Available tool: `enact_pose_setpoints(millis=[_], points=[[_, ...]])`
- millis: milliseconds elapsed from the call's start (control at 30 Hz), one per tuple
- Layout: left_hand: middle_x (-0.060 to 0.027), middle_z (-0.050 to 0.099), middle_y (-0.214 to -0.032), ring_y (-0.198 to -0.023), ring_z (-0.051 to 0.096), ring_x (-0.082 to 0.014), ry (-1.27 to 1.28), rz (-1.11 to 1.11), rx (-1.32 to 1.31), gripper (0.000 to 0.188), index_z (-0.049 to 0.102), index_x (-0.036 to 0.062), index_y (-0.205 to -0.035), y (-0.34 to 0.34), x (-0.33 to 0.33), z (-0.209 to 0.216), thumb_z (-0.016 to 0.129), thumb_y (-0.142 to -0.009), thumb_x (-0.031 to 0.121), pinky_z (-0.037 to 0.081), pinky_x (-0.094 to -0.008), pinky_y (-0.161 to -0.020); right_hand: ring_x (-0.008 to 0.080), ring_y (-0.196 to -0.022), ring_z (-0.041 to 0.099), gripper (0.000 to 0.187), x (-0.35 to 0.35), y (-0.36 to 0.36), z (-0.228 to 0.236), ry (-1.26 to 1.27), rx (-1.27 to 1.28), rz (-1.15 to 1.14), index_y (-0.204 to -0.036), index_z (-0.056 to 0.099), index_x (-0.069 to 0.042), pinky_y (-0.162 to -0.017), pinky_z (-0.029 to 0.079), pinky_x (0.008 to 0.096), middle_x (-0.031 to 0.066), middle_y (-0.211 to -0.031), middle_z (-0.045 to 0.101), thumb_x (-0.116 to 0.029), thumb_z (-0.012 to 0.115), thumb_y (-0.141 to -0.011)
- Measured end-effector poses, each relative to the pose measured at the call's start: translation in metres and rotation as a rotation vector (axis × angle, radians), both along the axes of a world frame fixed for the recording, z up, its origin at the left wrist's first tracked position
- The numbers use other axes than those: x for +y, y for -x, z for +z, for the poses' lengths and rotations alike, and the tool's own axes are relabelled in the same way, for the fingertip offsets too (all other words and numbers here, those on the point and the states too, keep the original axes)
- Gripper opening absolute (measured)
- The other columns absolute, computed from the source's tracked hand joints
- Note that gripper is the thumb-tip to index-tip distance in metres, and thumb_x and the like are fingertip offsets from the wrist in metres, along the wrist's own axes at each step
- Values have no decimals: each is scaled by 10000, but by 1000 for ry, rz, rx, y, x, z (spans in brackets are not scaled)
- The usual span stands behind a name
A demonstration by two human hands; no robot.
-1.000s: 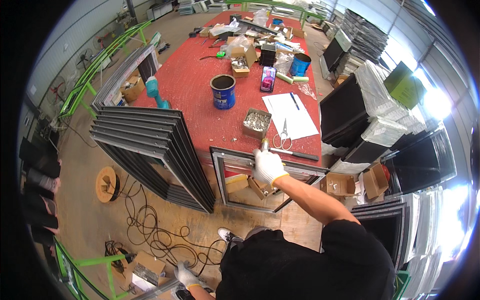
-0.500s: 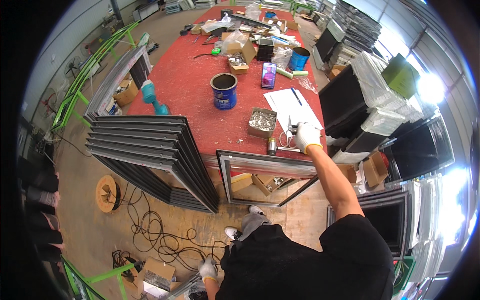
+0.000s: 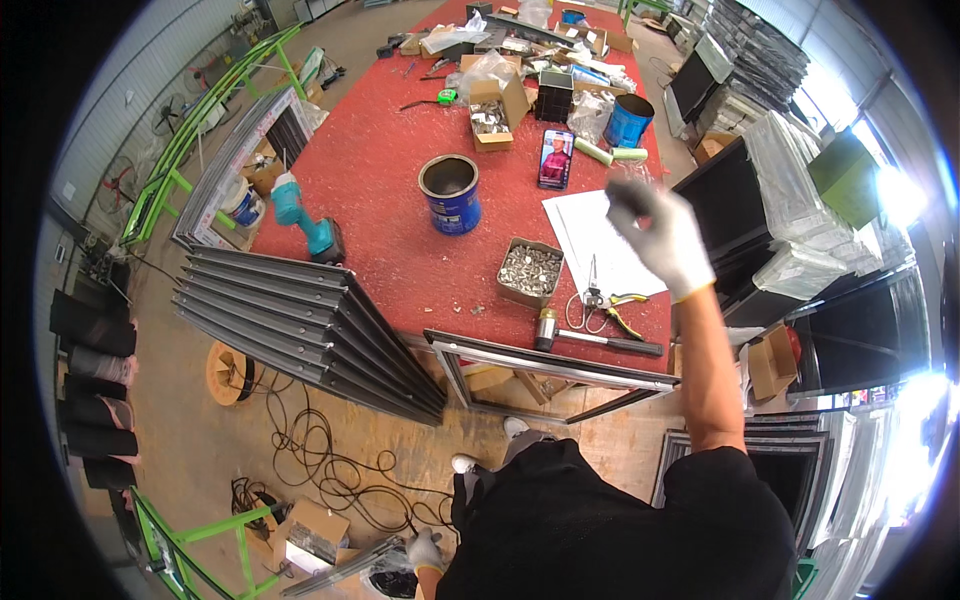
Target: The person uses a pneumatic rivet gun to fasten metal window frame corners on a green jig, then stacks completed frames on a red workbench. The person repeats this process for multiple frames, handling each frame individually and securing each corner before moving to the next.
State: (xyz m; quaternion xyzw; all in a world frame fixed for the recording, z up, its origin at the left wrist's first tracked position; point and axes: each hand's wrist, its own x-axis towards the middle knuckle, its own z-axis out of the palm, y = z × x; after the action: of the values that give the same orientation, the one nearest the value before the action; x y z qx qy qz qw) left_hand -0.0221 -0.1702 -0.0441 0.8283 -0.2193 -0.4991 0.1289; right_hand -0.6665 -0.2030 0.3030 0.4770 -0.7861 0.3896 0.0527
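Observation:
My right hand [image 3: 660, 237], in a white glove with dark fingertips, hovers over white paper sheets [image 3: 590, 225] on the red table. It is smeared by motion, so its grip is unclear. Just nearer me lie scissors [image 3: 592, 300], yellow-handled pliers [image 3: 626, 312] and a hammer [image 3: 600, 340]. A square box of small metal parts [image 3: 530, 270] sits left of the paper. Low at my left side, my gloved left hand [image 3: 425, 552] is beside long thin metal strips [image 3: 345, 567]; its fingers are too small to read. A dark metal-edged frame [image 3: 550, 357] leans against the table's near edge.
A stack of dark frames [image 3: 310, 325] leans at the table's left corner, near a teal cordless drill [image 3: 310, 225]. A blue can [image 3: 450, 200] and a phone [image 3: 555, 160] stand farther back. Black cable [image 3: 325, 455] lies looped on the floor. Wrapped stacks [image 3: 800, 190] line the right.
My right hand has moved from the pliers and scissors up over the paper, leaving those tools on the table. The view has shifted slightly. My left hand remains low.

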Motion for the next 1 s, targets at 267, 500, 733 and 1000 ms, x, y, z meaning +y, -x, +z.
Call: enact_pose_setpoints(millis=[267,500,733,1000], points=[[-166,755,-909,-571,562,-215,159,-371,75,332,652,-62,-1084,60,-75,13,680,-984,253,437,-381,-557,242,-1093,737,373,73,-29,173,826,322,439,-1375,644,83,-1003,588,364,166,-1221,750,-11,547,-1028],[-131,741,-906,-799,662,-233,344,-575,183,305,679,-71,-1024,114,-125,26,674,-961,227,509,-368,-771,264,-1119,733,395,100,-46,161,753,343,345,-1410,615,80,-1014,586,384,183,-1260,735,-71,534,-1054],[-145,752,-885,-822,709,-251,319,-600,241,291,695,-71,-1005,123,-171,13,680,-962,216,546,-389,-781,285,-1145,729,425,96,-80,159,738,367,253,-1444,586,76,-1026,583,404,200,-1299,719,-130,520,-1079],[-118,757,-930,-852,680,-223,557,-922,235,316,716,-29,-1065,142,-211,49,698,-983,275,536,-375,-815,310,-1174,723,465,87,-109,184,535,390,175,-1484,553,72,-1040,581,428,219,-1344,702,-198,504,-1108]])
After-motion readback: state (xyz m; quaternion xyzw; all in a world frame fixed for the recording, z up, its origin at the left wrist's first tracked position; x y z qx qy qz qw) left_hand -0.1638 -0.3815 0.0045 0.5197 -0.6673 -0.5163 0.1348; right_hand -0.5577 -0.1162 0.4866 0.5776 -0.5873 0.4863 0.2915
